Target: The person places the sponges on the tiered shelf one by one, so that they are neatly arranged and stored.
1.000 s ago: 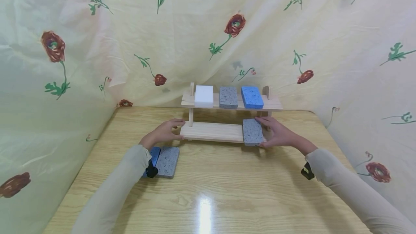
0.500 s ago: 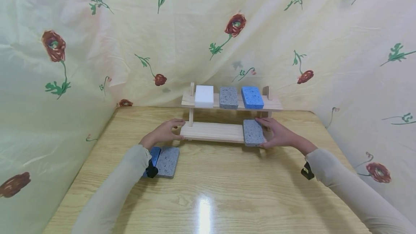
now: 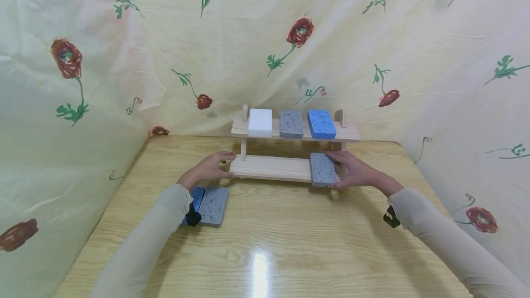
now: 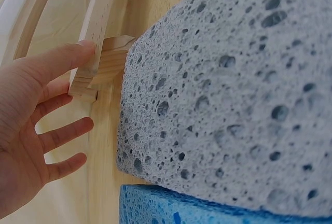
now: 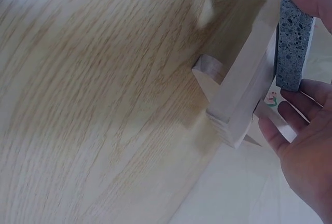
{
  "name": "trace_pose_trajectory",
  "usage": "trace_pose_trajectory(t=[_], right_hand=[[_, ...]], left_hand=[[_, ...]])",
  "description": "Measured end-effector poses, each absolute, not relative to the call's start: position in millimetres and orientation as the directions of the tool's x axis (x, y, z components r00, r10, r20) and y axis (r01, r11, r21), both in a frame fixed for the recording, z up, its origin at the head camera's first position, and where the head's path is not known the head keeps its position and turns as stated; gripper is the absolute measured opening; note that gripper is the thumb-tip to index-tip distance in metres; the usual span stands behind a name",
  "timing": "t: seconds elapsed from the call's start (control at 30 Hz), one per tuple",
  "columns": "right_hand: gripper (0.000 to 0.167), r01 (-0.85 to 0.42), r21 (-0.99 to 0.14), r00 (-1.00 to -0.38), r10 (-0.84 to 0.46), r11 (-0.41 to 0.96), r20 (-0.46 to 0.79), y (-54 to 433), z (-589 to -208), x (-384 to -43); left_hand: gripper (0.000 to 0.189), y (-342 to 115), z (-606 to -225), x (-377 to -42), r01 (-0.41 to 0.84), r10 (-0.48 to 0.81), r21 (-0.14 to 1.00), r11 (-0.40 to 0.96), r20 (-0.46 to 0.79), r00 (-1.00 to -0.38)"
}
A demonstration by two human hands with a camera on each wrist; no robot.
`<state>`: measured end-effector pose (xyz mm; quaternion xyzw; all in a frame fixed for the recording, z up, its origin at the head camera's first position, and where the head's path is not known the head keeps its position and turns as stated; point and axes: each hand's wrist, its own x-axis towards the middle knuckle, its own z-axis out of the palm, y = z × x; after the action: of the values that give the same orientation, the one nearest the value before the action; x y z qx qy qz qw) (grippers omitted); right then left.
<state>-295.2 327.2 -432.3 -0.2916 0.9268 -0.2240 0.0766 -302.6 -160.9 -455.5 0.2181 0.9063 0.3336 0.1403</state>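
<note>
In the head view, a two-tier wooden shelf (image 3: 269, 168) stands at the back of the table. My left hand (image 3: 210, 168) grips the left end of its lower board; the left wrist view has the thumb (image 4: 62, 63) on the board's edge. At the right end of that same board lies a grey speckled sponge (image 3: 323, 169). My right hand (image 3: 355, 170) holds this sponge by its front and back edges, thumb in front, as the right wrist view also has it. The sponge's front edge overhangs the board a little.
The upper board carries a white sponge (image 3: 260, 122), a grey sponge (image 3: 291, 124) and a blue sponge (image 3: 321, 123). On the table by my left forearm lie another grey sponge (image 3: 214, 206) and a blue one (image 3: 197, 197), partly covered by the sleeve. Flowered cloth (image 3: 232, 49) hangs behind and at both sides.
The grey sponge under my right hand has shifted very slightly toward the front and right. Both hands stay in about the same places.
</note>
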Motion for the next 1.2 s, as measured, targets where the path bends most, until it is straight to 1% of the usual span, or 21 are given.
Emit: trace_pose_trajectory(t=[0.33,0.73,1.2], right_hand=[[0.110,-0.498,-0.463,-0.819,-0.573,0.733,-0.026,328.0,-432.6,-294.8],[0.110,-0.525,-0.470,-0.803,-0.596,0.710,-0.003,327.3,-433.2,-293.5],[0.111,-0.518,-0.481,-0.804,-0.595,0.707,-0.009,326.9,-432.4,-292.2]], left_hand=[[0.075,-161.1,-455.2,-302.4,0.283,0.482,0.676,0.680,-0.122,-0.868],[0.075,-161.2,-454.1,-300.8,0.299,0.483,0.658,0.691,-0.112,-0.869],[0.074,-161.7,-453.0,-299.1,0.311,0.491,0.655,0.688,-0.105,-0.865]])
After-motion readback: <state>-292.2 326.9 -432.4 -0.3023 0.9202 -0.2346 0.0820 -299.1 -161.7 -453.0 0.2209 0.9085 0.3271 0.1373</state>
